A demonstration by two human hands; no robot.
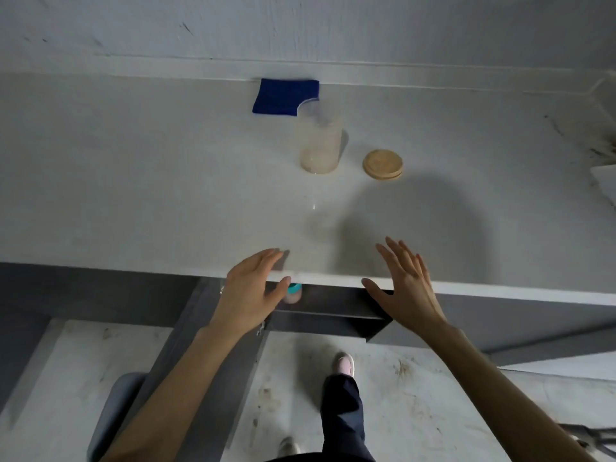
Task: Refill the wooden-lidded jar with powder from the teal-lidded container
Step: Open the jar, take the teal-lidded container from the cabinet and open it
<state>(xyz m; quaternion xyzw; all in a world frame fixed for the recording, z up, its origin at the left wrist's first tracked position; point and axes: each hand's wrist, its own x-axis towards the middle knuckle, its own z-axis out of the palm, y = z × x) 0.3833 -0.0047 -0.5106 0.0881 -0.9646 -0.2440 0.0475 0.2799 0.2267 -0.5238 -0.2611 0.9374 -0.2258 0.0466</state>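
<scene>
- Teal-lidded container (293,292) is seen below the counter (133,195) edge, just beside the left hand (248,291), its lower part hidden.
- Left hand is nearer; right hand (405,288) sits apart; both spread, holding nothing.
- Jar (320,140) stands uncapped, well beyond the container, wooden lid (382,163) just right of it.

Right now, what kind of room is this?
Probably a kitchen: a pale stone counter along the wall holds a clear jar, its wooden lid and a blue cloth, with a cupboard underneath.

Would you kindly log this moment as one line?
jar open | wooden lid beside it | left hand, right hand open | teal-lidded container below counter edge
</scene>
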